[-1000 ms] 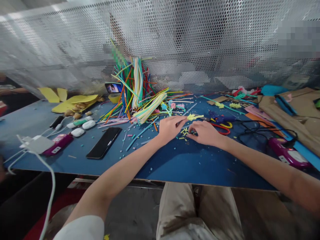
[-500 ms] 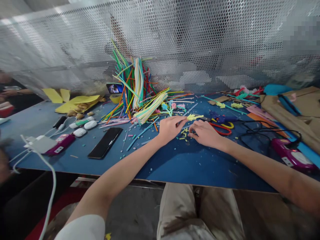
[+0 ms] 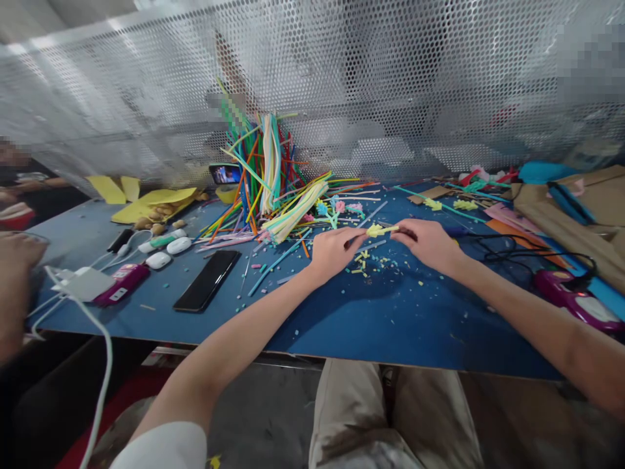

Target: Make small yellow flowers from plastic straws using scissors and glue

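- Across the back, a perforated metal screen (image 3: 146, 98), leaning over the far edge of the work area.
- Before it, a blue worktop (image 3: 312, 326), littered with small offcuts.
- Centre-left, against the screen: a heap of coloured stems (image 3: 269, 163), many standing upright; a pale yellow, white and mint bundle (image 3: 295, 212) lies aslant at its foot.
- Far right: brown sheets (image 3: 551, 212), overlapping, blue strips among them.
- Back left: yellow packet (image 3: 161, 197), flattened, with round brownish lumps on it.
- Right hand (image 3: 428, 242): thumb and finger pinching the right tip of the yellow piece. Wrist clear above the worktop, dark cable just beyond it.
- Left hand (image 3: 336, 250): thumb and finger pinching the same piece by its left end; palm down, low over the worktop.
- Black phone (image 3: 208, 280), flat, left of the left forearm.
- Purple blocks: one (image 3: 122, 283) at left with a white adapter against it, one (image 3: 576, 303) at right with a dark lead.
- Pink and blue curled pieces (image 3: 336, 207) beyond the left hand.
- Yellow piece (image 3: 375, 230), knobbly, roughly level, spanning the gap between both hands.
- Smallest: yellow scraps (image 3: 362, 264) on the worktop, just nearer the person than the held piece.
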{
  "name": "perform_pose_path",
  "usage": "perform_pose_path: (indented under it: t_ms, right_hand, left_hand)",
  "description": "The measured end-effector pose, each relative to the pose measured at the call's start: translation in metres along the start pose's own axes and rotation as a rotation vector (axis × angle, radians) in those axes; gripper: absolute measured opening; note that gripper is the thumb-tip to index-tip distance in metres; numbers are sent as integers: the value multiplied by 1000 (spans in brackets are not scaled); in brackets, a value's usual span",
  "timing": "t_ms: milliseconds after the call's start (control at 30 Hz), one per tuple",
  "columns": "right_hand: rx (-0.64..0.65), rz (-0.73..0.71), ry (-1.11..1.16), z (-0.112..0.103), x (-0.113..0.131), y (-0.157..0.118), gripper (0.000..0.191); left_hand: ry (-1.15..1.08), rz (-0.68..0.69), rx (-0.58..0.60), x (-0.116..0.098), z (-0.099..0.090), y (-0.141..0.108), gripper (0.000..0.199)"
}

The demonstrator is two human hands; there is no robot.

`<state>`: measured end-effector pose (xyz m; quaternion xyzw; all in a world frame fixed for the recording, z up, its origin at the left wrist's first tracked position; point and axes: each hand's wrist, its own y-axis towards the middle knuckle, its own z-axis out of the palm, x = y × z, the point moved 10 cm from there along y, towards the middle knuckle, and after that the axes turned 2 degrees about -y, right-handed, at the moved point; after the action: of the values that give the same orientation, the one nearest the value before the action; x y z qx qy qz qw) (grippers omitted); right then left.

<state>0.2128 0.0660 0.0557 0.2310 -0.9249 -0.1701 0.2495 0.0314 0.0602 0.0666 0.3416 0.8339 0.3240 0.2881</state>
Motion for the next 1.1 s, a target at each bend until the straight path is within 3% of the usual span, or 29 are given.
perform_pose_path:
  t_ms: [233,500,767,1100]
  right_hand:
    - [-52,-46,16,-18,-22,-13,26]
    - [124,-126,31,4,-25,-19,31]
    - [-14,-148,-2,-19,-23,-19,29]
    - [12,-113,29,-16,-24,-19,26]
  left_hand:
    - [3,-16,44,4,6,-1,25]
    - [2,-14,90,7,13,-3,26]
    - [20,-22,138,7,17,-3,21]
    - [29,-5,132,5,17,-4,22]
